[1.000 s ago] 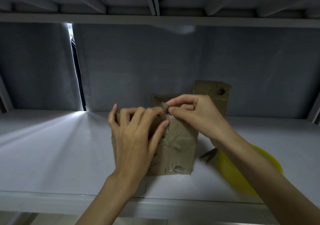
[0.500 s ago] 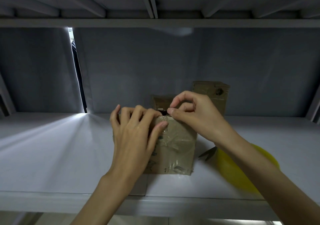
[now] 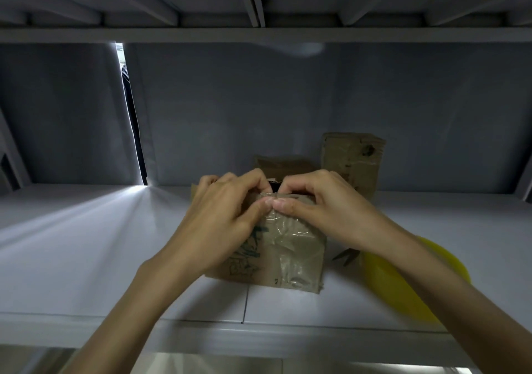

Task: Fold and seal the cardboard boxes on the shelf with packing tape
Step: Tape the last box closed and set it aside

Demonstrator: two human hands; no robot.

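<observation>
While box [image 3: 276,247] sits near shelf [image 3: 86,258] front edge, I see left hand [image 3: 221,215] and right hand [image 3: 325,209] both pinching its taped top rim, thumbs touching; second box [image 3: 354,158] behind, toward the back.

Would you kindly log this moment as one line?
left hand: grips box top | right hand: grips box top | tape: on front
</observation>
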